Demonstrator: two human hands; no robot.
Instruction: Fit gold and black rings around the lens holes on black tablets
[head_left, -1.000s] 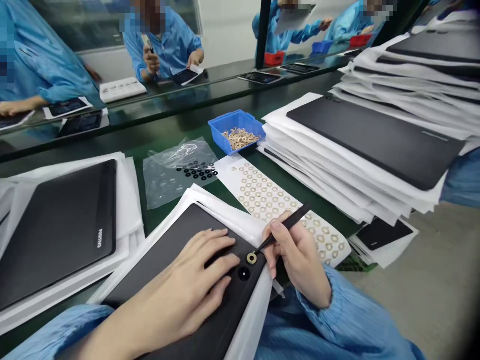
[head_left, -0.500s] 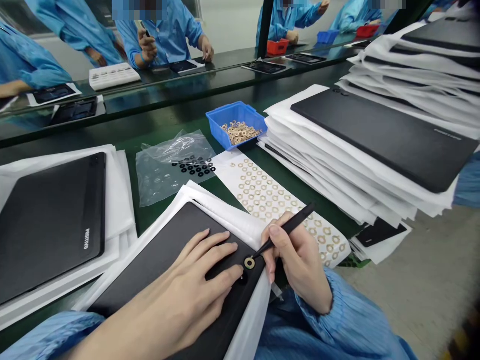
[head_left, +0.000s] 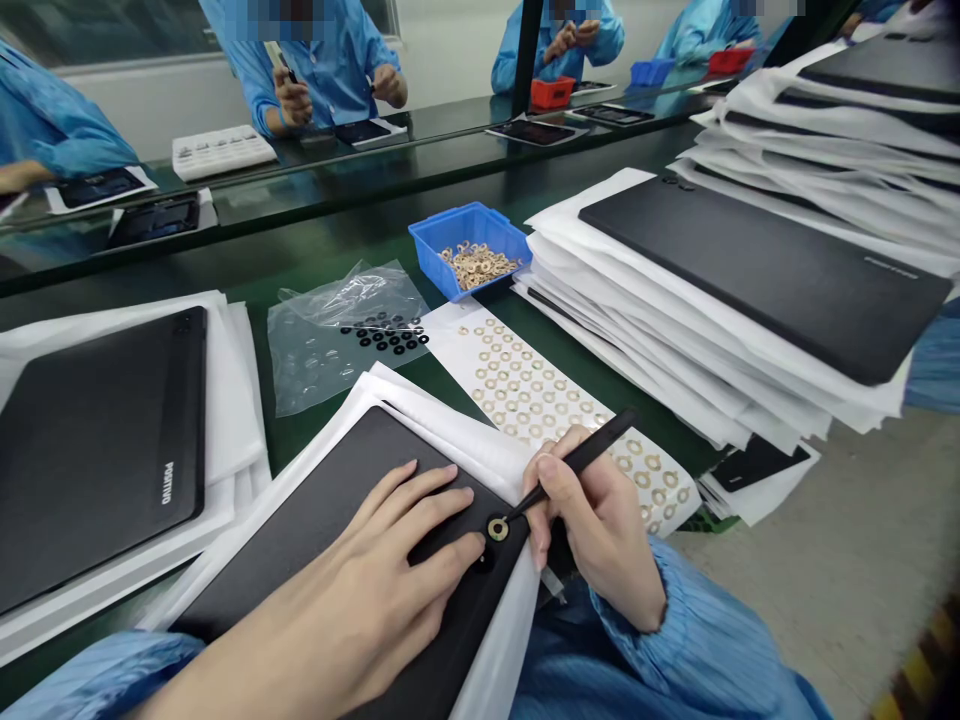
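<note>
left hand [head_left: 375, 570] spread on black panel [head_left: 326, 500]; right hand [head_left: 600, 525] pinches tweezers [head_left: 592, 446] at ring [head_left: 491, 528], apparently gold

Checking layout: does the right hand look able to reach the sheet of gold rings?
Likely yes: the sheet lies near the right hand, rings exposed, though that hand holds a black tool.

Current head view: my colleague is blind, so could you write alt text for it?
A person's right hand holds black tweezers, their tip at a gold ring on a black panel; the left hand rests on the panel. Beyond lie a sheet of rings, a blue bin and a stack of panels and white sheets.
</note>
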